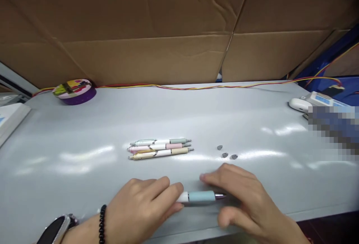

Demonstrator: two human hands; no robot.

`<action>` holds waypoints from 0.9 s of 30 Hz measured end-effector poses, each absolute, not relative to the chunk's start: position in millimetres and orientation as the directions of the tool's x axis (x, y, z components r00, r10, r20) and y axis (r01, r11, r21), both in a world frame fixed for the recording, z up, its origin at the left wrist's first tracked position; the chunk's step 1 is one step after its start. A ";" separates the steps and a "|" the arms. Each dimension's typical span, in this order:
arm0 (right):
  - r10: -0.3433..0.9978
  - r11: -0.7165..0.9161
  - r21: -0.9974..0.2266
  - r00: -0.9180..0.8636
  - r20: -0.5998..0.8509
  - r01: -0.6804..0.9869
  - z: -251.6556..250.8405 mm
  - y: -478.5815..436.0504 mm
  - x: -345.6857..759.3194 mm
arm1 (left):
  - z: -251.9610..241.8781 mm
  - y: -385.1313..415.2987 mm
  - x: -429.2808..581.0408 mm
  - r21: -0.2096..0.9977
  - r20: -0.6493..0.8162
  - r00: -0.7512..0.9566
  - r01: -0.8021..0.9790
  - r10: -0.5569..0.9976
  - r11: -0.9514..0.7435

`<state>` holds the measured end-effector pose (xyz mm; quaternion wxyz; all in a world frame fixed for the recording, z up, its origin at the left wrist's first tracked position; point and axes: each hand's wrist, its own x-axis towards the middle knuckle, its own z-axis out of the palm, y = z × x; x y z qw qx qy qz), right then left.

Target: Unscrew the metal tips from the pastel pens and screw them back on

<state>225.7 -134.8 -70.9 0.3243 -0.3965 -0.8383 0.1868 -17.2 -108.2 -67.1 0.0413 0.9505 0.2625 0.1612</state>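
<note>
My left hand (148,203) is closed round the white barrel of a pen with a light blue grip (201,196), its metal tip pointing right. My right hand (244,199) is held around the tip end with thumb and fingers apart, nothing between them that I can see. Beyond my hands lie a green pen (178,141), a pink pen (174,146) and a yellow pen (179,151), side by side, thin ends to the right. To their right are three small grey cone-shaped tips (220,147), (225,155), (235,156).
A round purple tin (80,97) stands at the back left. Red and yellow wires (190,88) run along the back edge before a cardboard wall (140,60). A white case (299,104) and power strip (316,98) lie at the right, a white box (14,118) at the left.
</note>
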 end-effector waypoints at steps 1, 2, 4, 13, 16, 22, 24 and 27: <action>0.787 0.614 -0.582 -0.466 0.403 0.533 -71.5 -135.2 227.2 | -67.1 -107.4 -17.7 0.162 0.281 0.806 0.495 0.520 -0.854; 0.786 0.615 -0.603 -0.460 0.413 0.508 -72.2 -135.4 228.5 | -67.0 -106.7 -18.2 0.166 0.275 0.804 0.501 0.527 -0.850; 0.775 0.623 -0.652 -0.455 0.439 0.431 -74.1 -135.4 229.8 | -67.0 -105.7 -19.2 0.181 0.260 0.804 0.504 0.535 -0.844; 0.831 0.552 -0.640 -0.422 0.364 0.535 -73.3 -133.3 228.8 | -69.3 -105.5 -17.3 0.145 0.252 0.819 0.494 0.515 -0.857; 0.803 0.587 -0.638 -0.461 0.378 0.498 -74.1 -134.0 231.4 | -69.0 -105.7 -18.7 0.127 0.258 0.813 0.508 0.522 -0.852; 0.820 0.570 -0.619 -0.425 0.384 0.541 -78.4 -134.5 226.4 | -68.6 -105.8 -21.1 0.105 0.269 0.824 0.490 0.499 -0.865; 0.837 0.543 -0.596 -0.437 0.329 0.592 -77.9 -134.3 223.8 | -69.0 -104.8 -20.6 0.113 0.263 0.822 0.493 0.505 -0.863; 0.835 0.548 -0.553 -0.457 0.308 0.628 -75.3 -134.6 222.6 | -67.6 -103.3 -21.1 0.188 0.253 0.811 0.493 0.527 -0.849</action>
